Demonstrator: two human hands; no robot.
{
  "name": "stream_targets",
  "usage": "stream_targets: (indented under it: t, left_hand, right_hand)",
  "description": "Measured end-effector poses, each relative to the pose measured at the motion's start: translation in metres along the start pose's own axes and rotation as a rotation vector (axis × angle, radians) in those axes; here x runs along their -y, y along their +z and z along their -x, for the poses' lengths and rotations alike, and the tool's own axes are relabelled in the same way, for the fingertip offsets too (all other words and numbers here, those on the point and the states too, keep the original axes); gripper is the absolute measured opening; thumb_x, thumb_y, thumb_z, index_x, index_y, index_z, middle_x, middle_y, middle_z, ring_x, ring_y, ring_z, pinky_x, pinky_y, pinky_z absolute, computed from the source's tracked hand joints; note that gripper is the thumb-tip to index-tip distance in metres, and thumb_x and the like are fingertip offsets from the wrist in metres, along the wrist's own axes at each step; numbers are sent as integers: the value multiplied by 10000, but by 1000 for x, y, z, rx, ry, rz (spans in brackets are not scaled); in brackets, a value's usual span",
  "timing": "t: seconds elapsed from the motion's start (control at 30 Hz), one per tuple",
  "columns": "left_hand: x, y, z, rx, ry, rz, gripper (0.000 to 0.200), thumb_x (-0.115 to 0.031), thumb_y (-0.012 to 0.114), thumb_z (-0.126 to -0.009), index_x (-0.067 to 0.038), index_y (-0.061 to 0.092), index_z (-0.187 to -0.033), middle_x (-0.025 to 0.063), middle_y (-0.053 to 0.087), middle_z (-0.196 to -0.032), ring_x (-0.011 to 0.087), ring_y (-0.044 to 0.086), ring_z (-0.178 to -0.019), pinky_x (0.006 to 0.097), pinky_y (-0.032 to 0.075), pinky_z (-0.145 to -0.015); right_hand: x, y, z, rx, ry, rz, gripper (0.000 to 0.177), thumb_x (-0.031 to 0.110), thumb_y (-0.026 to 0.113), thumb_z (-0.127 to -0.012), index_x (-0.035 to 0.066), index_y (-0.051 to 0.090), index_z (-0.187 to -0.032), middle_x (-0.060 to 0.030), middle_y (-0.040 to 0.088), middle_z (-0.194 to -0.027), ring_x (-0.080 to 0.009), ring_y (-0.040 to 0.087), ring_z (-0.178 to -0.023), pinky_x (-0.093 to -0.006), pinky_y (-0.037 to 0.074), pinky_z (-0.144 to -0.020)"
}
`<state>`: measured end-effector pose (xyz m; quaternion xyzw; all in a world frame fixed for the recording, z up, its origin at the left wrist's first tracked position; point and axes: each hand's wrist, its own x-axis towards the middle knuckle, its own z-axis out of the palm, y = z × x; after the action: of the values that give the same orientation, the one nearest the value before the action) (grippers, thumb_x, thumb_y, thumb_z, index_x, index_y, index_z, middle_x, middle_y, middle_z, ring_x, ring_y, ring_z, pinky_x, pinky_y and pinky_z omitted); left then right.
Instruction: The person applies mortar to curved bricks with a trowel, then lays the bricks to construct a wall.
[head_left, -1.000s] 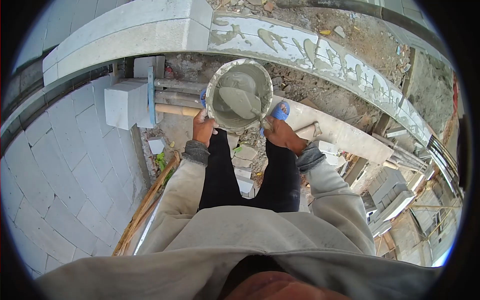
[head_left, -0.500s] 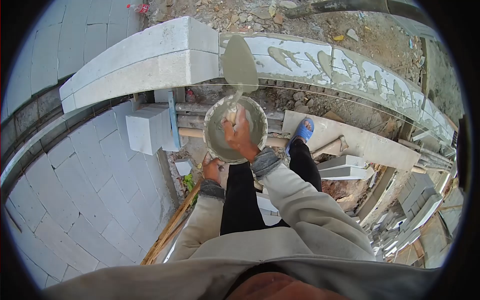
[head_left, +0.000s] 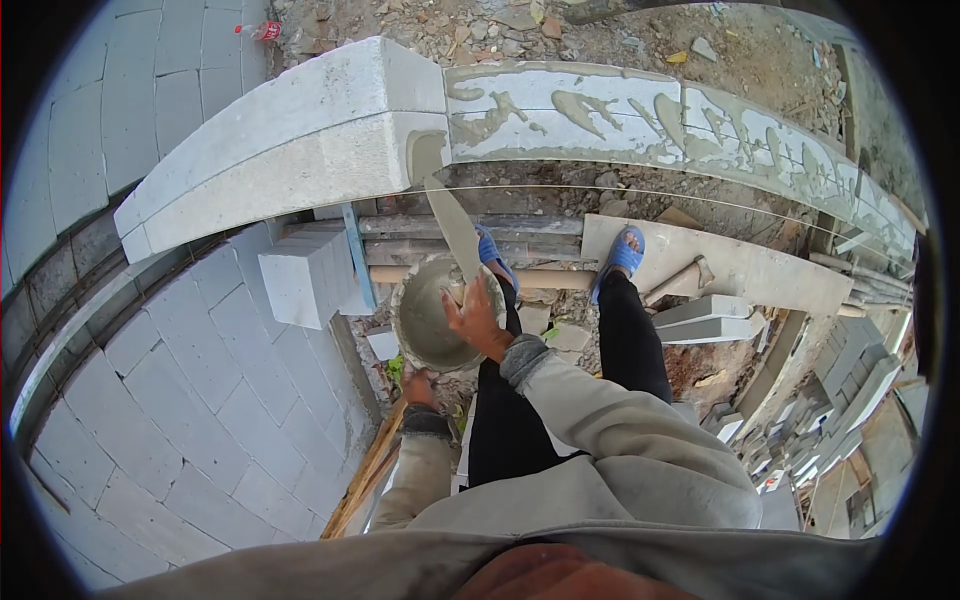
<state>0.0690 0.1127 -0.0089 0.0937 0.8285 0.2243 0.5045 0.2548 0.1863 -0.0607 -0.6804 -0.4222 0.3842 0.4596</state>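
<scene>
A round bucket [head_left: 403, 318] with grey mortar inside hangs low in front of me, and my left hand [head_left: 420, 388] grips its near rim. Above the bucket, my right hand [head_left: 477, 320] is closed around the handle of a trowel [head_left: 453, 225]. The blade is seen nearly edge-on, its tip close to the end of a pale block [head_left: 290, 140]. Fresh mortar [head_left: 427, 155] lies on that block's end face. To the right runs a lower block course [head_left: 590, 110] with mortar smeared in patches on its top.
A thin string [head_left: 640, 190] stretches along the wall. Stacked blocks [head_left: 300, 275] stand beside a blue strip at left. My feet in blue sandals [head_left: 625, 250] are by a board [head_left: 750, 265] with a hatchet [head_left: 680, 282] on it. Rubble lies beyond the wall.
The trowel has turned from flat, loaded with mortar, to edge-on and moved left to the block's end, where mortar now sticks. The bucket has moved slightly left and nearer me.
</scene>
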Motion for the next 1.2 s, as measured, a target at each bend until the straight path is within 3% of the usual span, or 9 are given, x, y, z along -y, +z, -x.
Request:
stream_targets:
  t: [0.13,0.23,0.37,0.47,0.67,0.77,0.87,0.97,1.2]
  left_hand:
    - [9,-12,-8,72,10,-11,412,-30,528,-771,-130,624,-1159,-7,638,-809,115,557,-577,262,413,-490]
    - [8,-6,-8,116,-12,10,450,6,506,-769,-106,574,-1199,24,609,-817,147,537,-587,280,408,-502]
    - [-2,1,0,145,-35,25,455,10,492,-808,-86,552,-1249,35,619,-857,164,554,-617,302,437,-541]
    - [1,10,-3,157,62,47,297,-47,520,-817,-117,633,-1082,-10,630,-785,92,522,-569,244,378,-498]
    - [-13,34,7,191,81,105,304,-37,511,-822,-110,632,-1090,-14,632,-784,82,522,-566,231,374,-485]
    - [-17,40,11,193,81,109,308,-33,510,-819,-107,633,-1092,-16,633,-785,79,523,-566,228,375,-481]
    - [-20,41,13,194,79,102,313,-29,509,-817,-104,634,-1094,-17,635,-785,75,524,-566,225,376,-478]
    - [-21,44,14,189,75,91,318,-25,508,-814,-101,635,-1095,-18,636,-785,72,525,-566,222,377,-474]
    - [-16,35,11,205,46,22,345,-12,510,-790,-89,639,-1101,-19,640,-785,68,531,-568,218,392,-470]
  right_hand:
    - [44,-23,-26,-1,252,-186,635,224,618,-922,-227,338,-1270,-427,437,-1207,-545,478,-1120,-503,400,-991]
    - [47,14,-52,-35,132,11,641,211,606,-925,-222,311,-1294,-419,413,-1235,-542,453,-1143,-501,383,-1006]
    - [82,30,-50,-44,216,-24,592,174,586,-916,-185,307,-1296,-370,415,-1170,-536,482,-1074,-516,439,-905]
    - [98,16,-18,4,342,-142,612,183,592,-911,-193,301,-1297,-373,417,-1166,-543,470,-1091,-513,425,-928]
    - [124,5,-33,-47,318,-218,619,190,604,-905,-191,307,-1292,-375,421,-1170,-548,445,-1132,-495,381,-994]
    - [142,0,-50,-76,227,-171,596,191,612,-905,-176,325,-1278,-371,423,-1171,-538,466,-1123,-502,420,-956]
    - [137,-2,-42,-41,132,-123,573,195,623,-903,-154,346,-1263,-365,426,-1166,-531,493,-1099,-507,464,-898]
    - [119,9,-23,14,211,-143,554,198,632,-901,-129,360,-1256,-349,436,-1160,-520,506,-1091,-504,493,-855]
    - [68,-38,20,47,147,-103,603,202,632,-887,-128,336,-1297,-365,446,-1215,-543,553,-1002,-515,466,-904]
